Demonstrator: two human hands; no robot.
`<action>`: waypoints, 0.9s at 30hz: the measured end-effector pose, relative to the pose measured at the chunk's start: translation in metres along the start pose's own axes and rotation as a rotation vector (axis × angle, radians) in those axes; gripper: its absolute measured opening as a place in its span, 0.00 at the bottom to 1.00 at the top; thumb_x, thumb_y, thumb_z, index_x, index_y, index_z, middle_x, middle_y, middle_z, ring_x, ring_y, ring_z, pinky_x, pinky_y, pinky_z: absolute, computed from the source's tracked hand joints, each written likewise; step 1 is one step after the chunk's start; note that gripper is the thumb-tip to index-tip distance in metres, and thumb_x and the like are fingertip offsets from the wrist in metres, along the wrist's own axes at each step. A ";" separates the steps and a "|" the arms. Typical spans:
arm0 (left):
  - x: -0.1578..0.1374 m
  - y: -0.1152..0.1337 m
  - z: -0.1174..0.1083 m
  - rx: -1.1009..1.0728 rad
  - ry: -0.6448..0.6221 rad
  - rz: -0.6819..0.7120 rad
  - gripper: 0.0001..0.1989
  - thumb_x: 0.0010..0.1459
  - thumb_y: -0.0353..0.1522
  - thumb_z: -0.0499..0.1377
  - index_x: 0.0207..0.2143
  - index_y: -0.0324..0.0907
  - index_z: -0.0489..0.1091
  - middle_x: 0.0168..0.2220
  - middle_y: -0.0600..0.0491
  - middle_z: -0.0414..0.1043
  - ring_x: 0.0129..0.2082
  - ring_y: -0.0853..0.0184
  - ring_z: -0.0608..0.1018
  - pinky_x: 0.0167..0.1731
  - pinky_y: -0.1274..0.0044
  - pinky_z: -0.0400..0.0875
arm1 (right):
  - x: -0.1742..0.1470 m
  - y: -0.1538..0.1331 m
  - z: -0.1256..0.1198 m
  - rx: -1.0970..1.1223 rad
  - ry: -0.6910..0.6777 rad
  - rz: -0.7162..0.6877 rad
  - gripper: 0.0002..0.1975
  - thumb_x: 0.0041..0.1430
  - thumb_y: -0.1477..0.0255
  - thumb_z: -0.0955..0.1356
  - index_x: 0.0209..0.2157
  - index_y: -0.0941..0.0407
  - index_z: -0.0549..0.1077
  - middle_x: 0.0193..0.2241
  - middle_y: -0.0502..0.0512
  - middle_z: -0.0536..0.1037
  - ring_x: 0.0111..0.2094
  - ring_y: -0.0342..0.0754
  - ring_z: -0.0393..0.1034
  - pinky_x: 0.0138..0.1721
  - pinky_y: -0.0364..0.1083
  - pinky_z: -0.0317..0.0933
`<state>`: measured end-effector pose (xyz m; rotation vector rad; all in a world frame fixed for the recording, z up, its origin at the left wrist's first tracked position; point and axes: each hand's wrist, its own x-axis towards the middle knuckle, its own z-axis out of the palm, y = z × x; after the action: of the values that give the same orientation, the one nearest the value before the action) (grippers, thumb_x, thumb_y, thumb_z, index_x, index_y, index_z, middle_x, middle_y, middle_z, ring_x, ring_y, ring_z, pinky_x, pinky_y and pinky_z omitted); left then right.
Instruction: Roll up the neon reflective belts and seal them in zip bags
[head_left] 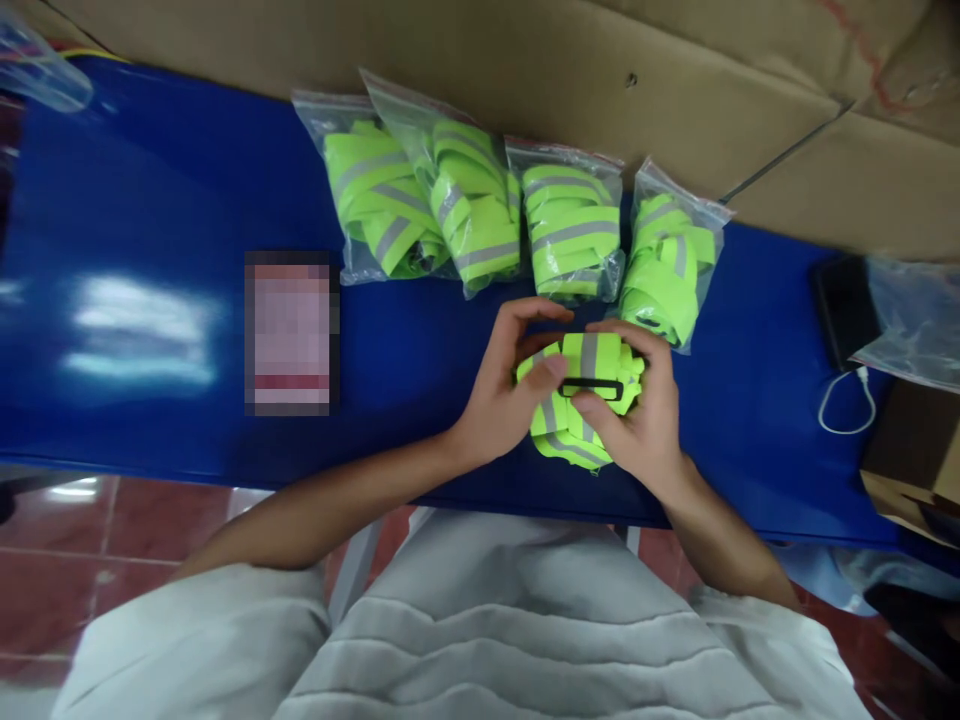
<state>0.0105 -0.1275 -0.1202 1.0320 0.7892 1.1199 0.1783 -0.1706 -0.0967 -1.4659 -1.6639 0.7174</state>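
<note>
Both hands are wrapped around a bundle of neon-yellow reflective strap [576,435] with grey stripes, near the front edge of the blue table. My left hand [506,390] grips its left side, the thumb lying on top beside a black plastic buckle [592,388]. From the right, my right hand [646,410] holds the bundle, its thumb just below the buckle. The fingers behind the bundle are partly hidden. Beyond my hands lie clear zip bags of similar straps: one bag [390,205] at the left, others [476,215] [574,230] in the middle, and one bag [664,265] at the right.
A blurred-out rectangular item [292,335] lies on the blue table [150,420] at the left. To the right are a black device [847,310], a white cable [847,425], a clear plastic bag [919,315] and a cardboard box [911,460]. Brown cardboard [480,70] borders the back.
</note>
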 end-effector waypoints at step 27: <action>0.004 0.049 -0.005 0.098 0.055 0.067 0.07 0.73 0.37 0.54 0.47 0.47 0.71 0.47 0.52 0.76 0.50 0.62 0.79 0.54 0.66 0.74 | -0.002 -0.003 0.011 0.070 -0.121 0.063 0.33 0.54 0.55 0.79 0.57 0.47 0.69 0.54 0.58 0.78 0.55 0.60 0.76 0.54 0.58 0.73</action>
<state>-0.0087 -0.1175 -0.0760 1.1203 0.8656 1.1800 0.1678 -0.1722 -0.1006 -1.4555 -1.6720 0.9061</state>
